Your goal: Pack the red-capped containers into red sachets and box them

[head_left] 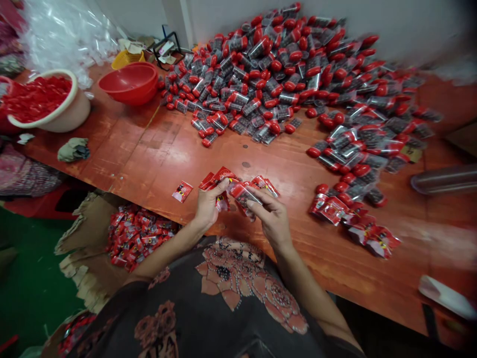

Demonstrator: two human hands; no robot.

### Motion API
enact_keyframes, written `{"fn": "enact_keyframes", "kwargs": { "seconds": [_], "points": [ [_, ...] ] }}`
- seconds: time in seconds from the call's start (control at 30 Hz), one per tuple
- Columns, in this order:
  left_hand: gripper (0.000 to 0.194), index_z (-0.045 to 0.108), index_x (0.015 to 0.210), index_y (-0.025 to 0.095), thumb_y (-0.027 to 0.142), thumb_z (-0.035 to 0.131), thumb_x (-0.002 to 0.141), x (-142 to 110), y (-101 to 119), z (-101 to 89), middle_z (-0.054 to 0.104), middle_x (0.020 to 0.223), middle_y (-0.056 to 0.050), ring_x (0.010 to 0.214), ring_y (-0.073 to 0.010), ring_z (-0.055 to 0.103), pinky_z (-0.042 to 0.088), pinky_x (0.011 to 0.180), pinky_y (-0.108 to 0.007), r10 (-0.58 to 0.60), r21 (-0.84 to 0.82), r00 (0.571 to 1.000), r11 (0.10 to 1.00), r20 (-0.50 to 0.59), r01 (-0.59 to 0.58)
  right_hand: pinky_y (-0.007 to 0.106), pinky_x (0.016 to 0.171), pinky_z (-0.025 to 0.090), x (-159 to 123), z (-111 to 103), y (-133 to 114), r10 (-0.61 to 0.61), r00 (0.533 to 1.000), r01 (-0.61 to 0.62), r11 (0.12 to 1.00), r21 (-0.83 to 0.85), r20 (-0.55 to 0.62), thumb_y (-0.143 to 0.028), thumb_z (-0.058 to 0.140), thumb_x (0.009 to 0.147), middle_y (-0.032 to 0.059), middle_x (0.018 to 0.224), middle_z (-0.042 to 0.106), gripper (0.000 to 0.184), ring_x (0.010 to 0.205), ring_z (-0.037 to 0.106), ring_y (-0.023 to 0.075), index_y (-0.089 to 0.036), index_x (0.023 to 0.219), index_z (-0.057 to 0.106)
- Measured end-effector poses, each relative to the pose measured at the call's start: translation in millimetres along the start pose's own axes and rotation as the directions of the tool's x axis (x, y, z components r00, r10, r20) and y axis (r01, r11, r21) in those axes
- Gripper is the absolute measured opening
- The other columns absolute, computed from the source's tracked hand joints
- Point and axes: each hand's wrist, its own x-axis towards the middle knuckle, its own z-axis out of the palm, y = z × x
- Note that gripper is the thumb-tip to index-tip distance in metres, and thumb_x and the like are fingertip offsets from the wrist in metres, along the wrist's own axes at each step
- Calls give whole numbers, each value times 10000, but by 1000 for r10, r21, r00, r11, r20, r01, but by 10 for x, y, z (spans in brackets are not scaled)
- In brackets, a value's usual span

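Observation:
In front of my body, both hands are close together just over the table's near edge. My right hand is closed around a small clear tube with dark pieces inside. My left hand pinches at the tube's other end, with a small red printed packet at its fingertips; where exactly the packet meets the tube is partly hidden by the fingers. More red packets lie on the table behind my hands, and others sit beyond my right fingers. One single packet lies flat to the left.
A large heap of red-capped tubes covers the back. Bagged pieces lie at right. A white tub of red caps and a red bowl stand at left. Below the edge, an open carton holds several red packets.

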Motion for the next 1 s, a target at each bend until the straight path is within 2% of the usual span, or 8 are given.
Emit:
{"fn": "enact_keyframes", "kwargs": {
  "seconds": [0.13, 0.4, 0.5, 0.6, 0.7, 0.8, 0.87, 1.0],
  "points": [
    [239, 730, 829, 227, 345, 822, 642, -23, -6, 0, 693, 703, -3, 549, -127, 581, 447, 491, -253, -29, -36, 1000, 999, 6, 29, 341, 610, 523, -53, 28, -107, -149, 988, 142, 975, -172, -29, -269, 661, 807, 13, 880, 574, 379, 752, 560, 153, -374, 1170, 692],
    [221, 733, 824, 220, 366, 797, 671, -74, 4, 11, 740, 843, -42, 633, -159, 638, 459, 510, -265, -10, 28, 999, 1000, 45, 9, 258, 469, 449, 6, -34, -44, 9, 998, -7, 1000, -27, 61, -284, 684, 790, 3, 849, 548, 329, 624, 517, 103, -356, 1108, 728],
    [226, 737, 808, 210, 368, 807, 663, -75, 3, 9, 739, 829, -43, 611, -154, 632, 457, 498, -263, 9, 32, 998, 999, 61, -11, 241, 414, 421, 36, -60, 7, 35, 997, -37, 999, 21, 74, -301, 691, 790, -4, 851, 548, 323, 544, 483, 76, -357, 1105, 729],
    [231, 741, 803, 203, 354, 823, 648, -65, 6, -3, 731, 796, -38, 598, -149, 628, 468, 490, -256, 31, 23, 996, 999, 85, -33, 248, 427, 450, 42, -56, 35, 35, 998, -37, 998, 48, 53, -312, 680, 811, -5, 875, 560, 313, 540, 492, 74, -364, 1118, 719],
    [250, 736, 811, 207, 318, 847, 616, -47, 4, -29, 735, 815, -25, 652, -154, 653, 512, 537, -251, 42, 19, 994, 999, 101, -44, 275, 512, 506, 30, -30, 38, -8, 999, 8, 1000, 17, 38, -311, 653, 844, 5, 917, 569, 318, 619, 538, 98, -365, 1154, 698],
    [326, 731, 856, 208, 264, 869, 566, -33, -3, -62, 744, 848, -21, 741, -174, 682, 547, 604, -261, 60, 42, 992, 997, 112, -66, 359, 733, 557, 14, -2, 34, -108, 994, 108, 990, -91, 3, -300, 616, 878, 26, 996, 586, 350, 844, 592, 163, -369, 1219, 657],
    [371, 727, 906, 208, 244, 863, 563, -39, -2, -79, 750, 880, -30, 781, -191, 693, 547, 603, -262, 64, 86, 991, 994, 114, -74, 424, 864, 537, 4, 9, 37, -158, 988, 156, 976, -151, 5, -302, 599, 891, 40, 1074, 596, 384, 991, 585, 205, -378, 1267, 619],
    [387, 725, 945, 225, 232, 849, 578, -67, 0, -81, 753, 910, -30, 760, -185, 692, 512, 539, -238, 29, 167, 991, 985, 127, -50, 457, 863, 547, -3, 21, 70, -131, 990, 139, 978, -159, 57, -329, 566, 909, 57, 1226, 576, 503, 1045, 587, 237, -423, 1395, 473]
  ]
}}
